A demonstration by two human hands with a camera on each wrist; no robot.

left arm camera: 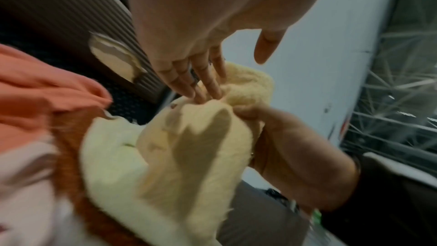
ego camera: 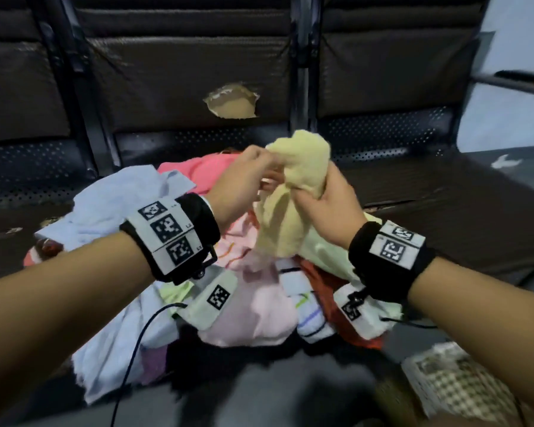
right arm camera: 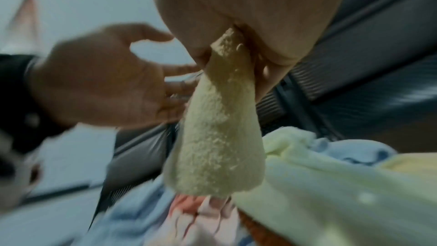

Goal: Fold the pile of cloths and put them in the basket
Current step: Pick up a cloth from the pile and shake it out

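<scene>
A pale yellow terry cloth [ego camera: 279, 229] [left arm camera: 189, 147] [right arm camera: 220, 137] hangs bunched above the pile of cloths [ego camera: 259, 306]. My right hand [ego camera: 324, 201] [left arm camera: 283, 137] [right arm camera: 238, 25] grips it near its top. My left hand [ego camera: 256, 174] [left arm camera: 212, 74] [right arm camera: 106, 81] has straight fingers touching the cloth's upper fold, thumb spread away. The pile holds a light blue cloth [ego camera: 114, 217], a coral one [ego camera: 204, 171], a pink one and a light green one [right arm camera: 331, 184]. A white lattice basket [ego camera: 413, 371] sits at the lower right with a checked cloth inside.
The pile lies on a dark bench seat [ego camera: 444, 211]. Its backrest stands close behind and has a torn hole [ego camera: 232, 101]. A black cable [ego camera: 142, 334] trails from my left wrist over the blue cloth. A pale wall [ego camera: 512, 57] is at the right.
</scene>
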